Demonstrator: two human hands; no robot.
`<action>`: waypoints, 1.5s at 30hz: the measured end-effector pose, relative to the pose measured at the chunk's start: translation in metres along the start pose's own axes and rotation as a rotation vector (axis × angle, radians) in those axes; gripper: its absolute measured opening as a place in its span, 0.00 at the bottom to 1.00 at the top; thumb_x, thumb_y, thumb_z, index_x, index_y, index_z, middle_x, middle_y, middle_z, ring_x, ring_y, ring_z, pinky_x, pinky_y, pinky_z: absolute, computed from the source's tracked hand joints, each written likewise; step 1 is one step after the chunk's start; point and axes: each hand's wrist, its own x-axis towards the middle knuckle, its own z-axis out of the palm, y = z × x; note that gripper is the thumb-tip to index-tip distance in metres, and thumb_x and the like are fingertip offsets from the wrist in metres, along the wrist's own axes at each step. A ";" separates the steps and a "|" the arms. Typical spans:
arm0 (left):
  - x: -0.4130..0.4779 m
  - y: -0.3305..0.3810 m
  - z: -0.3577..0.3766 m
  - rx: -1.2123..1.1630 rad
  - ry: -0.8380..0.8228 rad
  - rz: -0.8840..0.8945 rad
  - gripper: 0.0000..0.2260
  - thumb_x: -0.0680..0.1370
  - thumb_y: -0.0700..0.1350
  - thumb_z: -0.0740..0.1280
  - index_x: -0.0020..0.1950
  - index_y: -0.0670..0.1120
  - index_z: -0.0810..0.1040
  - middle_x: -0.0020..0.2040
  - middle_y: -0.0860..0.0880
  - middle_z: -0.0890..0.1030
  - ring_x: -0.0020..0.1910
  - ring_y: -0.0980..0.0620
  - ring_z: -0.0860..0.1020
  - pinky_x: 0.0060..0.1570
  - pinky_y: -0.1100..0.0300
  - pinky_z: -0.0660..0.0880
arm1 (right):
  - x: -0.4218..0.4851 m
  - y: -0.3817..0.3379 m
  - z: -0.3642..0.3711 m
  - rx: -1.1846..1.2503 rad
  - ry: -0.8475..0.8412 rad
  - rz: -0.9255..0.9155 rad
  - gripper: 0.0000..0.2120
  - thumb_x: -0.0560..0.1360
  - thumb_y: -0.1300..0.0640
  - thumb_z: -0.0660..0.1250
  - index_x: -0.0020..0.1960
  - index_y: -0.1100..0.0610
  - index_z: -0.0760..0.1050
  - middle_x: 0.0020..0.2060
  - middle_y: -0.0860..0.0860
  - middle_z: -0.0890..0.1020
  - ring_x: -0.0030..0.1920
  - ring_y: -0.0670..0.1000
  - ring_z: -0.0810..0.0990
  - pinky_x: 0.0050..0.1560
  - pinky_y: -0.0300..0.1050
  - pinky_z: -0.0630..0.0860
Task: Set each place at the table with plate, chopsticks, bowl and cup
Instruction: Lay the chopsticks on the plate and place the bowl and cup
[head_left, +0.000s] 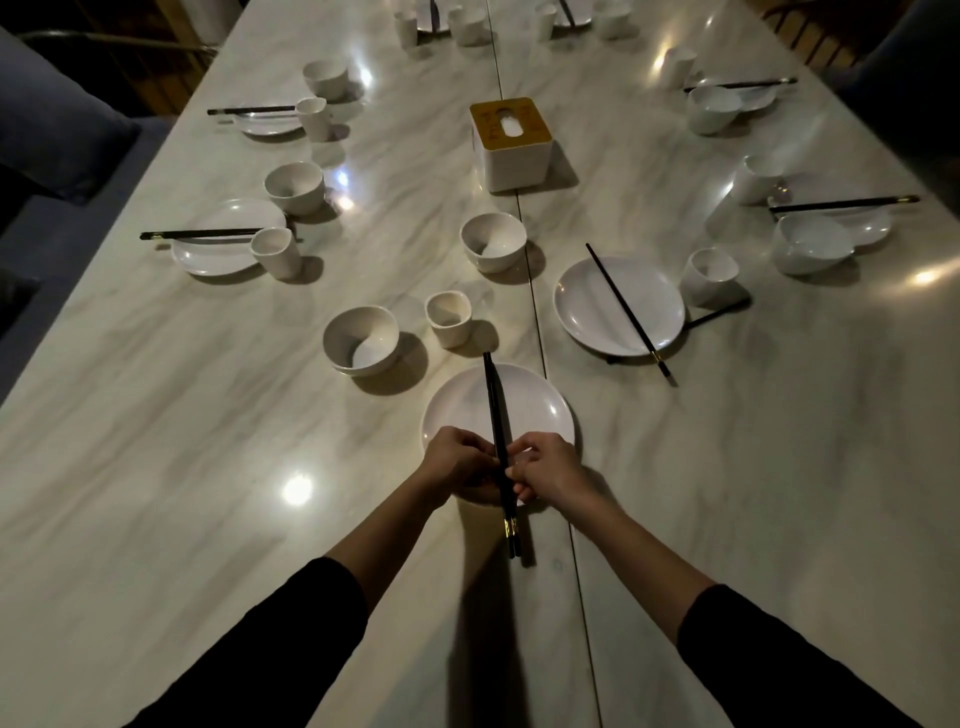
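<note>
A white plate (524, 400) lies near me on the marble table (208, 441). A pair of black chopsticks (493, 405) runs lengthwise across it, gold-banded ends toward me. My left hand (457, 465) and my right hand (543, 473) pinch the pair from either side over the plate's near rim. Beyond the plate stand a white bowl (361, 340) on the left and a white cup (449, 318). To the right lies a second plate (587, 306) with one chopstick (626, 306) across it and another (714, 314) partly under it, a cup (709, 275) beside it, a bowl (493, 241) beyond.
A white tissue box (511, 143) with a yellow top stands mid-table. Set places with plates, bowls, cups and chopsticks line the left edge (223, 244) and the right edge (831, 234), more at the far end. Dark chairs flank the table.
</note>
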 end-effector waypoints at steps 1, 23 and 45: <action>-0.001 0.001 0.001 0.007 0.003 -0.003 0.05 0.74 0.34 0.68 0.48 0.36 0.81 0.37 0.46 0.80 0.36 0.54 0.79 0.34 0.67 0.76 | 0.000 0.001 0.000 -0.009 0.004 -0.003 0.11 0.75 0.67 0.66 0.56 0.60 0.76 0.32 0.53 0.79 0.28 0.47 0.77 0.32 0.37 0.76; -0.005 -0.002 -0.011 0.175 0.458 0.167 0.13 0.74 0.41 0.70 0.57 0.39 0.78 0.52 0.41 0.79 0.46 0.48 0.79 0.44 0.57 0.78 | 0.006 0.003 -0.018 -0.216 0.383 -0.129 0.13 0.73 0.62 0.69 0.58 0.59 0.77 0.51 0.56 0.80 0.52 0.54 0.79 0.50 0.44 0.76; -0.048 -0.075 -0.095 0.003 0.353 -0.024 0.18 0.69 0.34 0.62 0.59 0.40 0.76 0.53 0.37 0.80 0.46 0.37 0.81 0.44 0.42 0.81 | -0.016 0.000 0.040 -0.054 0.417 0.089 0.15 0.71 0.68 0.60 0.54 0.62 0.79 0.52 0.59 0.83 0.53 0.59 0.79 0.48 0.42 0.72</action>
